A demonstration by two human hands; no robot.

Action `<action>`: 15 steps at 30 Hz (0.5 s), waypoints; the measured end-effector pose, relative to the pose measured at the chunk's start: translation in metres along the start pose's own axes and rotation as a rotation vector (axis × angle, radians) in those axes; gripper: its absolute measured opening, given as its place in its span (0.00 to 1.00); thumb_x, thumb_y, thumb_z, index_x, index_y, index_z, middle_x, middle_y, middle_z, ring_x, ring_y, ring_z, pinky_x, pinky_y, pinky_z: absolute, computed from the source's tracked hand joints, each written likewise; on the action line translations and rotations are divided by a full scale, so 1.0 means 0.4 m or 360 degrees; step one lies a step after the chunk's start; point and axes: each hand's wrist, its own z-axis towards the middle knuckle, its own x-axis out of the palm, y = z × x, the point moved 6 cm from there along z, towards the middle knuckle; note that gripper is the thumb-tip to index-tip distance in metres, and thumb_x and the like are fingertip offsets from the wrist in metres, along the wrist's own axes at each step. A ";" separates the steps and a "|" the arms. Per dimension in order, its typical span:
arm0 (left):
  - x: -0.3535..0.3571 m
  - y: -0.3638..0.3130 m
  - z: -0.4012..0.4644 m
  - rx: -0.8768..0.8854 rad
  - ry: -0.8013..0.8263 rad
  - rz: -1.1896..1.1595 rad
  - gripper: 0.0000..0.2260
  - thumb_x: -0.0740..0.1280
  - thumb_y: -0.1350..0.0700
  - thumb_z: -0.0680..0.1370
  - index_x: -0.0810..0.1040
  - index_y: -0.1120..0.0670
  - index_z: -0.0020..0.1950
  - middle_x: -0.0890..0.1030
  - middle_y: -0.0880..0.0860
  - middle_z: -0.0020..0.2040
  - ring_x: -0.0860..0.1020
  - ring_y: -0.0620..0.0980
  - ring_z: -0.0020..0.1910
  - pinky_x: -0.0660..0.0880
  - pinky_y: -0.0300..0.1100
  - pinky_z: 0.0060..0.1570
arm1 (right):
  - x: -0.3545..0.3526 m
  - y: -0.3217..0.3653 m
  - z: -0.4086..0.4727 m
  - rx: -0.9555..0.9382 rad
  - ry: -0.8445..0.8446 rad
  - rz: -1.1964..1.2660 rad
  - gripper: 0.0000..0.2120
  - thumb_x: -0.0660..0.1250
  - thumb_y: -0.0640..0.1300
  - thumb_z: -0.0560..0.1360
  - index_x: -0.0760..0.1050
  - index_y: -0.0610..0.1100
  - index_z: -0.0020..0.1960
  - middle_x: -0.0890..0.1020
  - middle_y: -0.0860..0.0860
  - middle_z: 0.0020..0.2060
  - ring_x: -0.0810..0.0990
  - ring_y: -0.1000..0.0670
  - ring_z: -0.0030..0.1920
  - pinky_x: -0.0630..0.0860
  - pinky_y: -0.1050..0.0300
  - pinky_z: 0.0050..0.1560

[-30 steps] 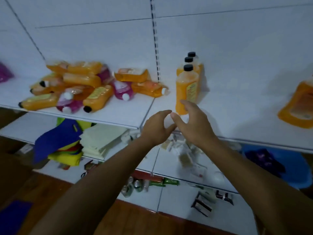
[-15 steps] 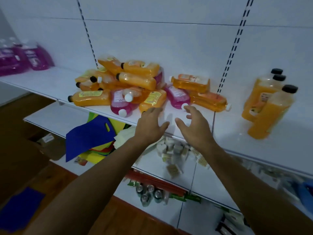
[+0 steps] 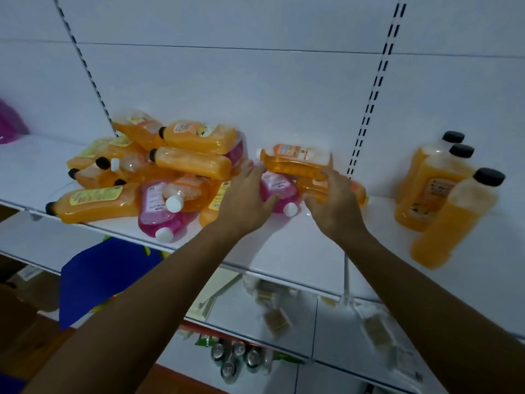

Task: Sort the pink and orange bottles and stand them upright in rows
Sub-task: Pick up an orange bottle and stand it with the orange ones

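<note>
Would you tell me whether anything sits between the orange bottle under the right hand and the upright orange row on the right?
Nothing visible does. The right hand is on the orange bottle, and the shelf between it and the upright row is bare.

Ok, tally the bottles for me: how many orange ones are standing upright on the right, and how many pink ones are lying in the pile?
Upright orange bottles with black caps, on the right: 3
Pink bottles lying in the pile: 3, one mostly hidden behind orange ones
Total: 6
</note>
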 end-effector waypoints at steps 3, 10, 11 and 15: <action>0.038 0.007 0.075 -0.0141 0.0029 -0.0095 0.24 0.69 0.46 0.74 0.69 0.51 0.68 0.76 0.53 0.63 0.73 0.53 0.63 0.72 0.51 0.63 | 0.003 -0.035 0.061 0.0004 -0.0018 -0.0052 0.33 0.73 0.45 0.73 0.64 0.41 0.73 0.71 0.42 0.67 0.70 0.43 0.66 0.69 0.52 0.64; 0.106 0.092 0.206 -0.0398 0.0150 -0.0332 0.40 0.69 0.33 0.65 0.62 0.52 0.69 0.72 0.55 0.68 0.71 0.58 0.68 0.72 0.60 0.63 | 0.043 -0.052 0.174 0.0090 0.0023 -0.0100 0.35 0.71 0.47 0.74 0.59 0.43 0.75 0.70 0.43 0.69 0.68 0.42 0.69 0.69 0.43 0.68; 0.117 0.105 0.219 -0.0410 0.0173 -0.0357 0.45 0.68 0.30 0.63 0.60 0.53 0.71 0.72 0.54 0.69 0.70 0.58 0.69 0.72 0.60 0.64 | 0.049 -0.052 0.183 0.0096 0.0023 -0.0115 0.34 0.70 0.47 0.75 0.58 0.44 0.76 0.70 0.43 0.69 0.68 0.42 0.69 0.69 0.44 0.68; 0.122 0.086 0.236 -0.0395 0.0249 -0.0459 0.42 0.72 0.36 0.68 0.59 0.52 0.75 0.73 0.52 0.69 0.73 0.54 0.67 0.73 0.54 0.64 | 0.071 -0.057 0.188 0.0140 0.0004 -0.0172 0.32 0.67 0.48 0.77 0.57 0.48 0.77 0.68 0.45 0.72 0.68 0.42 0.70 0.69 0.42 0.68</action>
